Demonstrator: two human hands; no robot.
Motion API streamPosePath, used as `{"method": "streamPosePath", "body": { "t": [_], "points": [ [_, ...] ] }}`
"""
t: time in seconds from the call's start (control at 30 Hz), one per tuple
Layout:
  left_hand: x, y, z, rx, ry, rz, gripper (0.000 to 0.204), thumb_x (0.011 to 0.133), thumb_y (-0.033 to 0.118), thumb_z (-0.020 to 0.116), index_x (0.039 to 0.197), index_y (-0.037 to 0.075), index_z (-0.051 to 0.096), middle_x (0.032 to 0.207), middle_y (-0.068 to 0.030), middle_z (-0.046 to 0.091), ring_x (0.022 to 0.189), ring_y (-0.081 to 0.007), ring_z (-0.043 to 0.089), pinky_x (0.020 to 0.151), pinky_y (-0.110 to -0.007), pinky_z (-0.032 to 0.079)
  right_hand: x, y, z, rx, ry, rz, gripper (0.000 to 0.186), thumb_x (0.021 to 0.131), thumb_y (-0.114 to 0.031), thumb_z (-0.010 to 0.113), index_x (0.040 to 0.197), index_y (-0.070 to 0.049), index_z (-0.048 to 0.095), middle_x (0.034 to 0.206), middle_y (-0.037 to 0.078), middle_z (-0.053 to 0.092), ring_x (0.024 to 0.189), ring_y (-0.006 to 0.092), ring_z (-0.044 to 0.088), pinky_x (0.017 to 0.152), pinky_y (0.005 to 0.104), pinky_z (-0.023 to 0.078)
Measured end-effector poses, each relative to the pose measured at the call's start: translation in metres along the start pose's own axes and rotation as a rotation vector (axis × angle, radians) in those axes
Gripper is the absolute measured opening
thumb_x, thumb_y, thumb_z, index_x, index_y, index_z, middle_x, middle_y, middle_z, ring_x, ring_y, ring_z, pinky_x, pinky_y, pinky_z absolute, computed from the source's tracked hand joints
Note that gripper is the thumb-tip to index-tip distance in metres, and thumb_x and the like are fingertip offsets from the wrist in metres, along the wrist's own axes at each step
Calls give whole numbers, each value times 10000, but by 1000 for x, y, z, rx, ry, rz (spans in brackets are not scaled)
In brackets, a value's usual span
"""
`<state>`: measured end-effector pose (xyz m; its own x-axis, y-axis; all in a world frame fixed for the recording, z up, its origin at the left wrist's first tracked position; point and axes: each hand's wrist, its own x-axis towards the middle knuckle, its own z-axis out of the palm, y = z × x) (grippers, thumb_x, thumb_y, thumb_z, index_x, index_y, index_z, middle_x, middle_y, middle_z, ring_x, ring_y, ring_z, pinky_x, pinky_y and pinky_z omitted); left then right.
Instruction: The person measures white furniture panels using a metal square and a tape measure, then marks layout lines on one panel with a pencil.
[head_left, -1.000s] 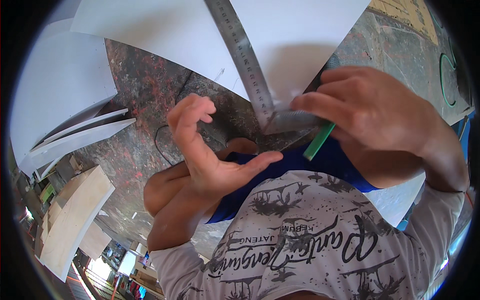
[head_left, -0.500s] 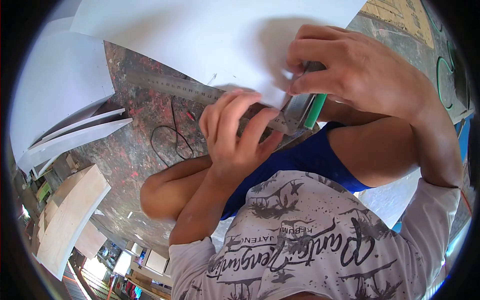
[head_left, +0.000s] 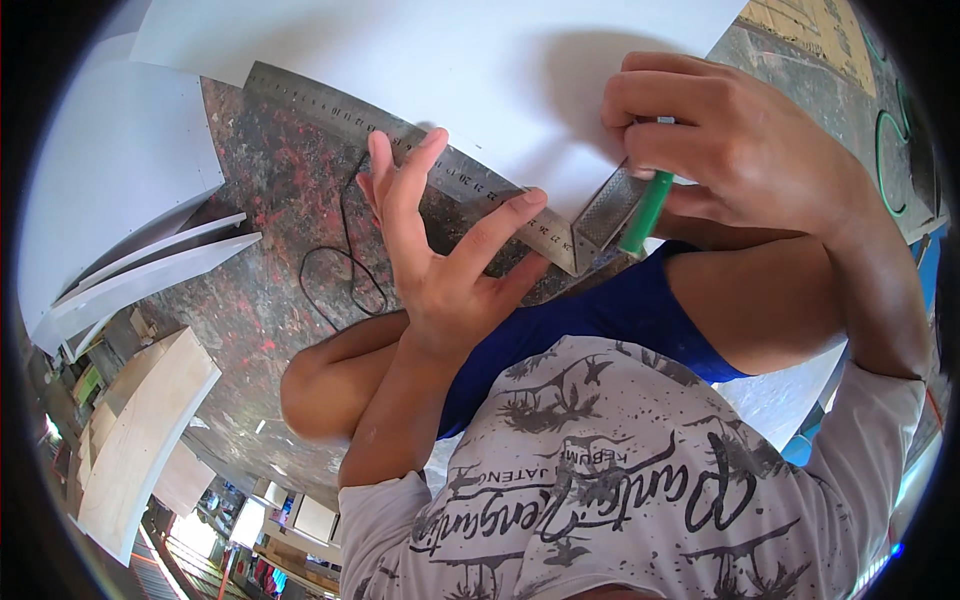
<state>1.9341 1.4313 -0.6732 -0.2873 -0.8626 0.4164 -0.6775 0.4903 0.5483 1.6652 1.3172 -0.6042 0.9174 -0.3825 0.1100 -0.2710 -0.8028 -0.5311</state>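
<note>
A steel try square [head_left: 465,178] with a marked blade lies along the near edge of a large white board [head_left: 440,60]. My left hand [head_left: 445,275] is open over the blade, fingers spread, with fingertips on or just above it. At the blade's right end is the square's textured metal stock [head_left: 608,210]. My right hand [head_left: 700,130] is closed around the upper part of this stock. From under its fingers a green pen-like stick [head_left: 648,213] sticks out beside the stock. My fingers hide the far part of both.
A thin black cord [head_left: 345,262] lies looped on the paint-stained surface [head_left: 260,200]. White panels [head_left: 130,150] and strips [head_left: 160,262] stand at the left, with a pale curved board [head_left: 150,440] below them. A green cord [head_left: 885,165] is at the far right.
The blade has swung up against the board's edge. My left fingers have spread apart along it. My right hand has moved slightly right, and more of the stock and green stick shows.
</note>
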Motion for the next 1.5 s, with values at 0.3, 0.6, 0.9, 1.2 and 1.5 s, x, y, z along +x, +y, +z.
{"method": "streamPosePath", "body": {
  "t": [0.3,0.6,0.9,1.2,1.5],
  "points": [
    [-12,8,9,-75,48,16,878,682,746,832,1175,72,562,1551,-359,351,1503,-514,276,1212,-671,222,3,3,1,22,-3,-27,422,521,-62,849,865,-48,606,973,82,583,909,308,612,700,423,539],
    [-7,5,11,-23,24,7,790,714,667,867,1129,69,559,1555,-401,344,1496,-543,286,1220,-672,202,11,-1,-5,58,-33,-10,429,523,-28,847,885,-49,619,957,82,589,899,304,611,699,413,533],
    [-9,6,9,-31,12,-84,978,662,683,892,1276,48,474,1578,-398,295,1506,-547,257,1207,-668,229,6,1,-5,43,-9,-24,441,557,-49,856,950,-32,657,983,94,600,923,309,621,754,418,535],
    [-18,11,20,-252,102,-188,1068,664,638,917,1362,-23,452,1582,-523,65,1534,-602,109,1203,-617,271,2,6,-6,102,-34,-28,392,639,-126,858,961,-6,670,979,102,601,910,310,627,746,424,533],
    [-17,13,16,-224,21,-197,1104,663,596,939,1416,-39,440,1570,-539,53,1535,-596,123,1213,-592,267,2,8,-6,153,-24,-35,400,621,-112,865,958,0,683,976,96,606,904,298,623,734,418,529]
  ]
}}
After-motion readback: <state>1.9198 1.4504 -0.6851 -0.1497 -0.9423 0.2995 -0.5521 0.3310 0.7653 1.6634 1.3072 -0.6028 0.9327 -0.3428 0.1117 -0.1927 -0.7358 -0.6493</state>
